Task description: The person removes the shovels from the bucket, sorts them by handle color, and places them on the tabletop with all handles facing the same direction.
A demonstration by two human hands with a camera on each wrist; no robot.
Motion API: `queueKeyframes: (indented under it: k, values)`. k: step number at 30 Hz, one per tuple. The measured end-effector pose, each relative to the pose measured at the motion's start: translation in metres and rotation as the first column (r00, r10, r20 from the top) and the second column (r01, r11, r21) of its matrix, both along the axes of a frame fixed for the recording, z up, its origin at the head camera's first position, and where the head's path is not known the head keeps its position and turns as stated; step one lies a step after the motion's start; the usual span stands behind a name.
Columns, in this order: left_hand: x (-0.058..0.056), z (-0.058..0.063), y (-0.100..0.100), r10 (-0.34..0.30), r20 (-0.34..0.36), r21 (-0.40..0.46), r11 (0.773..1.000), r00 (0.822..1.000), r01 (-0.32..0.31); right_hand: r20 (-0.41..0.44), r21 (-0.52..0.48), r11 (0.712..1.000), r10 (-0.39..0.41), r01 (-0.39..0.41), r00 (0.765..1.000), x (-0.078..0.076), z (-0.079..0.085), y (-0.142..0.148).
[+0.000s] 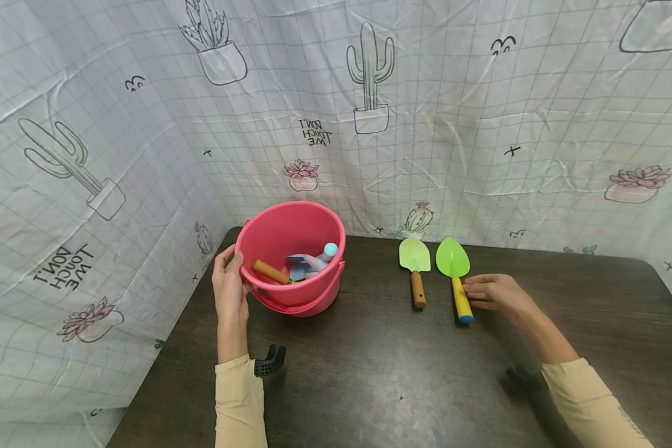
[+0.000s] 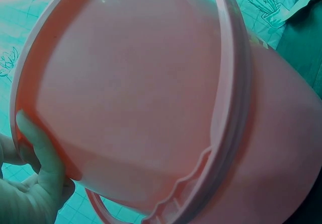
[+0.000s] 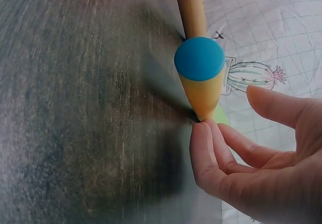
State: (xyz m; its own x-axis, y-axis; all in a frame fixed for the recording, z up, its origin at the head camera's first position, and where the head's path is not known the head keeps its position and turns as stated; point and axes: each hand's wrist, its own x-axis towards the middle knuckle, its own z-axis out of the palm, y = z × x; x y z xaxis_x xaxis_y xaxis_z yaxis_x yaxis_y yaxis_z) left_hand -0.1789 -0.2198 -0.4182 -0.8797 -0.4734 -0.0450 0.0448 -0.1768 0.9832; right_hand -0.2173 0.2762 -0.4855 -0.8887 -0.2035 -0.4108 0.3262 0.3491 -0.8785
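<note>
A pink bucket (image 1: 293, 214) leans toward the front at the left of the dark table. My left hand (image 1: 231, 287) grips its rim, thumb over the edge, as the left wrist view (image 2: 43, 168) also shows. Inside lie a tool with a brown handle (image 1: 271, 272) and grey-blue pieces, partly hidden by the bucket wall. A green trowel with a yellow, blue-tipped handle (image 1: 461, 298) lies to the right. Fingertips of my right hand (image 1: 494, 292) are right at that handle; in the right wrist view the thumb stands apart from it.
A pale green trowel with a wooden handle (image 1: 418, 289) lies left of the yellow-handled one. Behind the dark table (image 1: 369, 373) hangs a white cloth (image 1: 453, 124) with cactus drawings; it also runs along the left side.
</note>
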Motion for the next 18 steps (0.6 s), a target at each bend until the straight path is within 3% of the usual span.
queueKeyframes:
  k: [9, 18]
  values:
    - [-0.001, 0.000, 0.001, 0.011, -0.013, 0.001, 1.000, 1.000, -0.011, -0.001, -0.022, 1.000, -0.008, 0.008, 1.000, -0.004, 0.006, -0.001]
    - [0.000, 0.000, 0.002, 0.016, -0.013, -0.019, 1.000, 1.000, -0.017, -0.026, -0.079, 0.997, -0.001, -0.001, 1.000, -0.010, 0.029, -0.011]
